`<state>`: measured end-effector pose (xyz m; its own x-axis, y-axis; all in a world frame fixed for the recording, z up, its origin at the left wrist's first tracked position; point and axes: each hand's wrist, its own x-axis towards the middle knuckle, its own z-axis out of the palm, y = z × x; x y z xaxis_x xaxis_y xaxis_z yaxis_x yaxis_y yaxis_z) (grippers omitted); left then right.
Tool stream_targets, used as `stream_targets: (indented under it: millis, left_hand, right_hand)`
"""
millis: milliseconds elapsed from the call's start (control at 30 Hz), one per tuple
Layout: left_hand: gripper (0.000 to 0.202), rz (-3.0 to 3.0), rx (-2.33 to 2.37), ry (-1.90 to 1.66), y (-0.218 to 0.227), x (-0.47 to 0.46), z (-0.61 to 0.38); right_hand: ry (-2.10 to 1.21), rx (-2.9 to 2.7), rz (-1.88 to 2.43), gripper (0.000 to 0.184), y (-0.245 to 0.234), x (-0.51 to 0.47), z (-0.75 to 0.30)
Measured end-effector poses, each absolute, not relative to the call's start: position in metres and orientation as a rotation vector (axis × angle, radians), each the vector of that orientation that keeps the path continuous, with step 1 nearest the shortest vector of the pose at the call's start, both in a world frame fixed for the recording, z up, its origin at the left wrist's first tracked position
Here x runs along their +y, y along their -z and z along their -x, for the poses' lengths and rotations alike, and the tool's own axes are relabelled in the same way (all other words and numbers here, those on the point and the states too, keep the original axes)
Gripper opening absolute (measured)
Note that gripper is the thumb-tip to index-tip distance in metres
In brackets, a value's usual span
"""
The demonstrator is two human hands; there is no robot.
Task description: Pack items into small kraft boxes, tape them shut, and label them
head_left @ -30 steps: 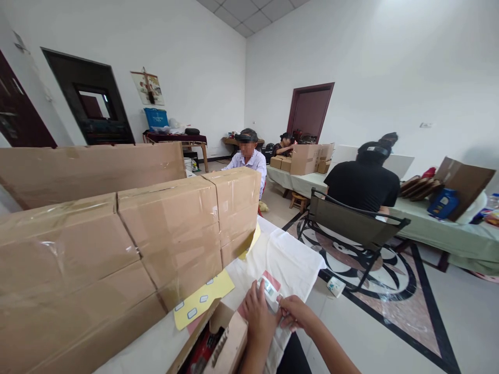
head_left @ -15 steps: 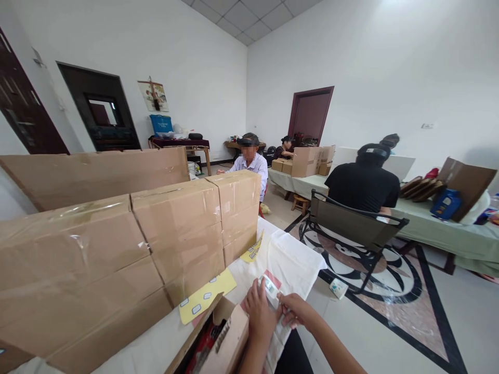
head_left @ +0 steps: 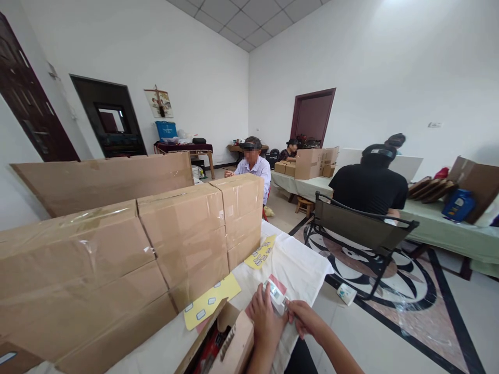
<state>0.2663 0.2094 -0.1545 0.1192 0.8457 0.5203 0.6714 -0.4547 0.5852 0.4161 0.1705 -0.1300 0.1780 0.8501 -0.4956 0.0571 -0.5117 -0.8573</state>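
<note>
My left hand [head_left: 265,312] is closed around a small white device [head_left: 276,300] with a greyish window on its face, over the white-covered table. At the device's lower right end, my right hand [head_left: 306,318] pinches a small part that I cannot make out. Under the device lies a pink piece of paper [head_left: 278,282]. By my left forearm stands an open cardboard box [head_left: 236,345] with red items inside. Beyond it is a yellow sheet with label stickers [head_left: 218,296], and a second yellow sheet [head_left: 261,253] lies farther back.
Stacked taped cartons [head_left: 183,228] form a wall along the table's left side. A white cup-like object [head_left: 346,294] lies on the floor at right, near a dark folding chair [head_left: 362,223]. Several people sit at other tables, one in black [head_left: 368,179] close by.
The view has shifted slightly left, so things appear farther right. Both hands stay at the white device, whose face shows a little more now.
</note>
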Motion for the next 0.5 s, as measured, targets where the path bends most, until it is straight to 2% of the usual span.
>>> stream_targets:
  millis: [167,500]
  left_hand:
    - [0.070,-2.190,1.538,-1.273,0.156,0.210,-0.268]
    - [0.080,-2.116,1.520,-1.314,0.168,0.214,-0.272]
  right_hand:
    - [-1.426,-0.889,1.720,0.053,0.132,0.172,-0.417]
    - [-1.440,-0.810,1.677,0.055,0.147,0.178,-0.421]
